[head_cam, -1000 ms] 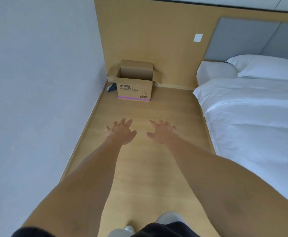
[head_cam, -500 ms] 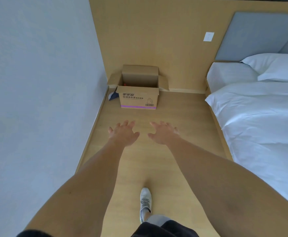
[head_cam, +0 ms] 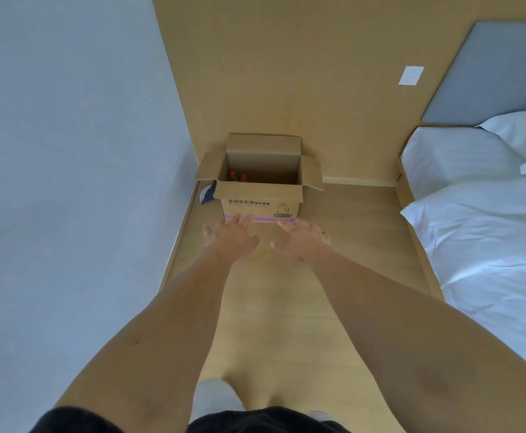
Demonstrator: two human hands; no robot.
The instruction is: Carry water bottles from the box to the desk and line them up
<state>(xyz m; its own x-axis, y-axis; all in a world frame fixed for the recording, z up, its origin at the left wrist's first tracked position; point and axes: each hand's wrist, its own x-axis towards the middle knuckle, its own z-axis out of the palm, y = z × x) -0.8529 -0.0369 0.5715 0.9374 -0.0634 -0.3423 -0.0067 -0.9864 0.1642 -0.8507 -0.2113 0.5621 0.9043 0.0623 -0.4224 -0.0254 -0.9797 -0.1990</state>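
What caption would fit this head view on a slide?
Both open hands, left hand and right hand, reach toward an open cardboard box on the floor, red bottle caps visible inside.

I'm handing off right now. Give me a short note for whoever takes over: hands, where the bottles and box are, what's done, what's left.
Left hand: open, empty, stretched toward the box.
Right hand: open, empty, beside the left.
Cardboard box: on the floor in the corner, flaps open, just ahead of both hands.
Bottles: two red caps show inside the box at its left; more may be hidden.
Desk: not in view.
Done: nothing visible.
Left: reach in, lift bottles, carry to the desk, line up.
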